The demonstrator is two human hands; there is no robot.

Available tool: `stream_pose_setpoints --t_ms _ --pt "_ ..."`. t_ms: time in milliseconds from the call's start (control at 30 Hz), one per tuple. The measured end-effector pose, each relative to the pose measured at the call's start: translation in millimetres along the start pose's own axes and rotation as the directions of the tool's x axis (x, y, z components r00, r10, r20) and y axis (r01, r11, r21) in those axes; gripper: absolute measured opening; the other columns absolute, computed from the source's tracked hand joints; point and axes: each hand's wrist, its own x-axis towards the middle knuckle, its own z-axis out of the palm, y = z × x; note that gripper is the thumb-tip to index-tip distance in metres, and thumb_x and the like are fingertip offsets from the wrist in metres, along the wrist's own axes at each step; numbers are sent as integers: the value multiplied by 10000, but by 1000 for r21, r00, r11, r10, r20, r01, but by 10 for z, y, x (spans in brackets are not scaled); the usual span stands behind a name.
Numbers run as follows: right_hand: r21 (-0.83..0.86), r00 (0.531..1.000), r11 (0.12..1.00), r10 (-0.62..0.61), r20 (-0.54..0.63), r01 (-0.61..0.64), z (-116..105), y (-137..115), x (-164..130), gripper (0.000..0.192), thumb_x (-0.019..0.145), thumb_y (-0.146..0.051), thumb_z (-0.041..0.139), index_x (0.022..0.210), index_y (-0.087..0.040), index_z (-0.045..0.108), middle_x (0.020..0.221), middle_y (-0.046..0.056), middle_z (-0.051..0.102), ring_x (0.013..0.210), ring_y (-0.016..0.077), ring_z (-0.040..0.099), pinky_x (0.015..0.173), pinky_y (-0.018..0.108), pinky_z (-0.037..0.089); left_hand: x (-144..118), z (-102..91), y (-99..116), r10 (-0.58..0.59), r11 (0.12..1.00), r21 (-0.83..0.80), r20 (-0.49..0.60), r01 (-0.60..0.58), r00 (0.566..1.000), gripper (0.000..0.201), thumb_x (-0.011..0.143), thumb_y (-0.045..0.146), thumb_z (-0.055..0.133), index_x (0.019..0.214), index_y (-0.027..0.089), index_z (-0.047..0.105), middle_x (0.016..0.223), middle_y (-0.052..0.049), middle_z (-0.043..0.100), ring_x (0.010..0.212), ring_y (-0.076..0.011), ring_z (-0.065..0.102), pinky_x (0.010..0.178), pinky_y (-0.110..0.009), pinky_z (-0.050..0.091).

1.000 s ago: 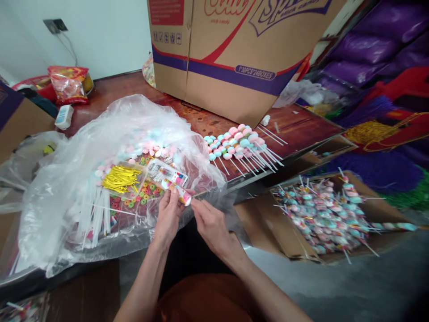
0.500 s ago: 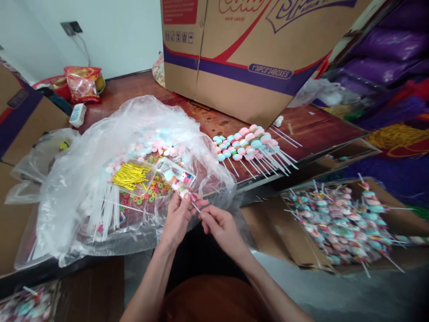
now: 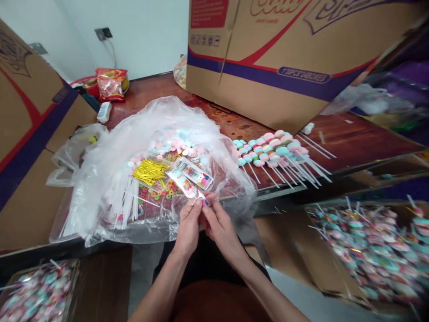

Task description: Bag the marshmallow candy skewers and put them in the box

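Watching from a distance, I am seeing the left hand point(image 3: 188, 228) and the right hand point(image 3: 223, 228) meeting at the table's near edge, thumbs and fingertips pinching the gathered lower end of a wrapped candy stick point(image 3: 182, 182). It is pointing away from the hands, beside a stack of printed wrappers point(image 3: 203, 176). I am judging this piece bagged but its end not yet secured; whether a tie is going round it, I cannot tell.

At lower left, wrapped candies point(image 3: 36, 293) are filling a box, and on the right a carton point(image 3: 290, 250) is holding many more, so plenty is looking done. Beyond the hands, yellow ties point(image 3: 150, 171) and white sticks point(image 3: 129, 203) are lying ready amid a plastic sheet point(image 3: 167, 109). Rightward, candy skewers point(image 3: 278, 147) are lying grouped, seemingly bare, so I am counting their wrapping as left. Behind, a large carton point(image 3: 261, 89) is standing.
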Motion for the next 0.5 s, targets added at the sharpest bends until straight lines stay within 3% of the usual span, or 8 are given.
stream_pose_setpoints --t_ms 67,167,267,333,367,433,467,500 --pt "105 997 992 77 -12 -75 109 -48 13 320 859 -529 635 861 -210 612 570 -57 451 511 110 425 457 204 351 -27 -17 56 81 995 58 6 -82 997 302 931 394 603 1094 198 765 1113 -86 755 1111 -224 643 1058 -357 417" --pt "241 981 952 194 0 -188 294 -109 16 443 779 -613 693 719 -203 536 511 -88 347 430 66 286 388 179 240 -74 -84 198 124 988 85 26 -126 992 281 927 395 617 1070 210 774 1109 -85 748 1195 -239 601 1129 -379 348" --pt "268 964 927 244 102 -263 451 -171 21 500 759 -620 701 632 -203 456 483 -116 262 409 39 173 381 172 168 -127 -221 373 91 991 -97 -8 -91 996 281 880 416 682 1057 215 763 1025 -88 739 1068 -230 642 1034 -378 437" --pt "158 939 949 228 257 -273 528 -236 68 469 845 -593 603 626 -203 461 473 -116 244 398 46 165 388 184 167 -155 -346 480 97 968 -223 -85 -114 992 273 837 390 736 1038 207 753 933 -69 715 834 -178 644 873 -338 508" --pt "40 914 974 195 356 -224 564 -280 114 446 895 -546 548 624 -200 475 469 -103 274 394 56 207 400 192 194 -165 -417 527 117 954 -262 -135 -149 984 257 817 364 759 1015 200 748 868 -48 687 720 -143 600 787 -308 516" --pt "-280 837 959 109 536 54 644 -381 265 379 947 -369 493 617 -186 517 500 -51 417 444 87 371 468 213 290 -180 -572 607 188 916 -307 -241 -258 952 186 793 308 783 924 186 734 733 2 584 602 -97 485 658 -256 485" --pt "-432 807 869 67 586 242 697 -432 368 332 943 -270 489 631 -178 556 555 -18 512 515 108 465 529 227 340 -187 -654 639 229 894 -312 -297 -321 927 146 792 286 784 868 180 718 688 20 522 590 -89 446 629 -240 466" --pt "-559 798 725 21 602 403 762 -477 485 284 929 -192 490 670 -173 606 643 14 601 611 133 543 599 243 379 -193 -736 666 265 875 -302 -352 -377 898 125 794 266 781 815 174 698 661 31 468 592 -85 421 617 -228 451"
